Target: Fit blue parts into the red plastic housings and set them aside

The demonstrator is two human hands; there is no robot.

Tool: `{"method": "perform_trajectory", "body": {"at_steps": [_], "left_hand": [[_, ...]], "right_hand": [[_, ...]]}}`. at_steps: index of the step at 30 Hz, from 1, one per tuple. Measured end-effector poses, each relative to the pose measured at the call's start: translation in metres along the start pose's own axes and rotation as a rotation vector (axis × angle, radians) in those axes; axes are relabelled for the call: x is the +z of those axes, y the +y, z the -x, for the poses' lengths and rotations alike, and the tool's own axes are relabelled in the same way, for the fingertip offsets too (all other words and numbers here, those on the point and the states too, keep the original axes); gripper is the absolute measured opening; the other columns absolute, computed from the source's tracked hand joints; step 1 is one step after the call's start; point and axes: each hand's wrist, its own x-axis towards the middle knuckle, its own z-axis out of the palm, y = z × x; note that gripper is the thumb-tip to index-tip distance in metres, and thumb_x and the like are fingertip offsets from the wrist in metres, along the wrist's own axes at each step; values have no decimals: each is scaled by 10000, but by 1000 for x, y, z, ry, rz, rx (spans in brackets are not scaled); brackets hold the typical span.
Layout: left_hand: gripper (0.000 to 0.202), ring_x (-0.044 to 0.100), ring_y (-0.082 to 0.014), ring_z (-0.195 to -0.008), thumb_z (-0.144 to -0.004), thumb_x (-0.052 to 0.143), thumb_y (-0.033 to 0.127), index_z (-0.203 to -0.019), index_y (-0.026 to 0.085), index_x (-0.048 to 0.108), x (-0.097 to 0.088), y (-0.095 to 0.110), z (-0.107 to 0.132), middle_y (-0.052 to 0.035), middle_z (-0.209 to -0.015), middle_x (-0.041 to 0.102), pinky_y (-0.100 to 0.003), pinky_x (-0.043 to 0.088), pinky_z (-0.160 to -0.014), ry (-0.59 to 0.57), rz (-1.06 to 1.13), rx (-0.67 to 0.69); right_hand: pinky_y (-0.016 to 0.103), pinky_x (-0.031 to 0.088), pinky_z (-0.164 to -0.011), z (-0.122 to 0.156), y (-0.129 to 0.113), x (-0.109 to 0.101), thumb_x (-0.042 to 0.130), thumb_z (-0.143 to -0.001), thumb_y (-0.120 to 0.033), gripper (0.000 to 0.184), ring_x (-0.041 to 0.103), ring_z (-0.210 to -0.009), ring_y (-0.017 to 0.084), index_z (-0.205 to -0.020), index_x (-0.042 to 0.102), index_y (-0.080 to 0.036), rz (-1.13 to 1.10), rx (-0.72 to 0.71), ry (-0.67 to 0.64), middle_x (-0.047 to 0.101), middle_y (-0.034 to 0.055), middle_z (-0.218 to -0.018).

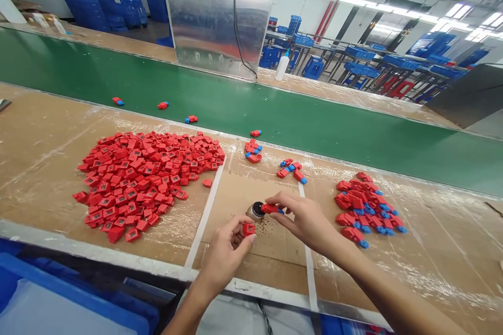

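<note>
My left hand pinches a small red plastic block between thumb and fingers, a dark opening in its face. In my right hand is a red and blue plastic piece, its red end at the dark mouth of a small jar. Whether that end touches the jar I cannot tell. Brown specks are scattered on the cardboard around the jar. To the left lies a large heap of red blocks. On the right, several red and blue pieces lie in a group.
Behind the cardboard-covered bench runs a green conveyor belt carrying a few red and blue pieces. More pieces lie near its edge. A metal panel and a white bottle stand beyond. A blue bin sits below left.
</note>
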Motion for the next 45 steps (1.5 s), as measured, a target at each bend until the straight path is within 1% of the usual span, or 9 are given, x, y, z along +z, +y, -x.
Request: {"method": "perform_trajectory", "body": {"at_steps": [5,10,14,19,23,28,33,38,45], "left_hand": [[189,473,-121,-658,-840,669,331,-947,182,625,3,-4,1,29,-704,522,-201,364,-600,-2,108,-31],[191,521,-126,-683,-786,730,304,-891,163,654,2,-5,0,14,-725,587,-206,408,-639,-21,139,-42],[165,530,-117,-679,-771,741,261,-864,161,649,2,-7,0,20,-723,598,-200,417,-644,-35,191,-52],[216,548,-120,-719,-732,769,228,-890,155,641,0,-10,-2,16,-765,613,-213,445,-684,-78,300,-101],[198,540,-112,-734,-747,747,203,-905,150,640,-4,-7,-4,18,-781,603,-212,435,-701,-128,328,-110],[200,532,-112,-732,-768,728,208,-936,145,640,-7,-6,-4,16,-776,593,-211,416,-682,-139,342,-128],[191,501,-105,-698,-812,698,248,-967,141,664,-5,-7,0,13,-756,586,-208,390,-646,-154,336,-103],[240,518,-119,-742,-815,699,258,-1029,148,688,-5,-7,0,-3,-809,627,-216,398,-677,-164,317,-84],[223,538,-134,-747,-813,699,276,-1001,155,695,-3,-5,0,-7,-804,643,-224,404,-686,-166,272,-76]], "right_hand": [[296,499,-696,0,-3,0,507,-967,-287,168,651,-887,206,-1061,627,-218,19,2,-21,689,55,-1005],[296,493,-694,0,-3,0,504,-972,-293,168,653,-864,204,-1061,626,-221,32,2,-27,689,51,-990],[309,498,-733,0,-1,1,494,-979,-290,175,644,-877,207,-1063,626,-211,21,-26,-13,684,59,-979],[320,503,-780,-3,-2,-1,518,-977,-260,168,630,-916,205,-1089,627,-200,-9,-61,28,673,69,-1007],[324,490,-809,-5,-4,-3,543,-969,-210,168,617,-934,200,-1113,630,-197,-25,-79,42,660,61,-1021],[291,478,-810,4,-19,-4,565,-958,-172,175,615,-928,179,-1120,627,-195,-117,-93,78,654,53,-1030],[268,475,-815,18,-33,7,571,-962,-181,222,615,-943,167,-1175,620,-224,-232,-54,35,651,41,-1052],[274,477,-791,24,-31,18,566,-965,-202,221,617,-898,171,-1179,615,-227,-264,-4,17,651,38,-1009],[272,479,-820,29,-32,20,557,-971,-224,202,620,-932,175,-1166,614,-225,-266,-3,8,653,45,-1039]]}}
